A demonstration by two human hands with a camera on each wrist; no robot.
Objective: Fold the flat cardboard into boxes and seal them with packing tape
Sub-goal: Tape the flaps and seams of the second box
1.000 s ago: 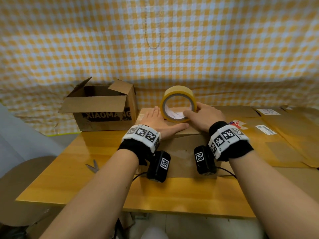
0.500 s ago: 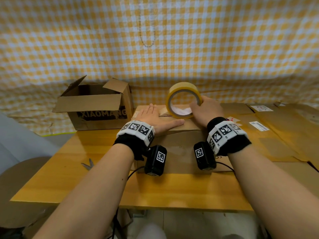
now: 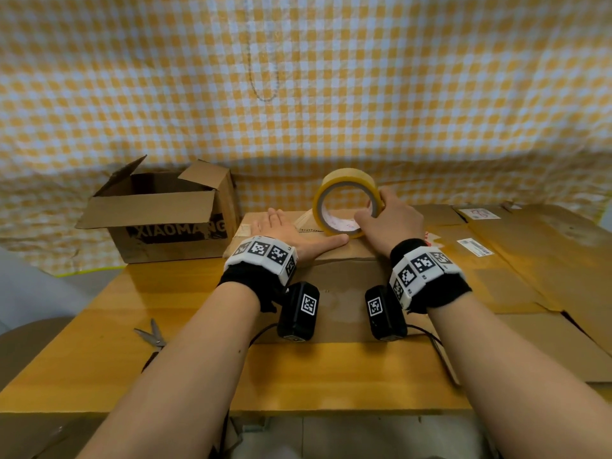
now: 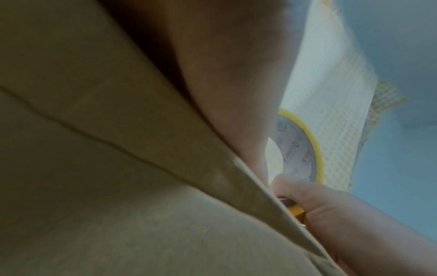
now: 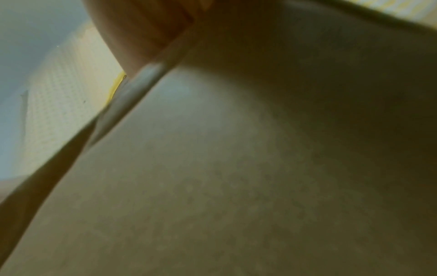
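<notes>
A closed brown cardboard box [image 3: 344, 286] stands in the middle of the wooden table [image 3: 139, 352]. My left hand [image 3: 291, 231] lies flat on its top, fingers straight, thumb stretched toward the tape. A yellow roll of packing tape [image 3: 344, 178] stands on edge on the box top. My right hand [image 3: 390, 220] grips the roll, thumb inside the core and fingers over the outer rim. A strip of tape [image 3: 303, 220] runs from the roll down to the box top. The left wrist view shows the tape roll [image 4: 305, 147] and the right hand [image 4: 331, 203] past the box edge [image 4: 264, 188].
An open box printed XIAOMANG [image 3: 165, 220] stands at the back left. Scissors [image 3: 152, 334] lie on the table at the left. Flat cardboard sheets [image 3: 530, 260] with white labels cover the right side. A yellow checked cloth [image 3: 298, 77] hangs behind.
The right hand has carried the tape roll rightward and a little farther back along the box top, drawing out a strip of tape. The left hand stays flat on the box.
</notes>
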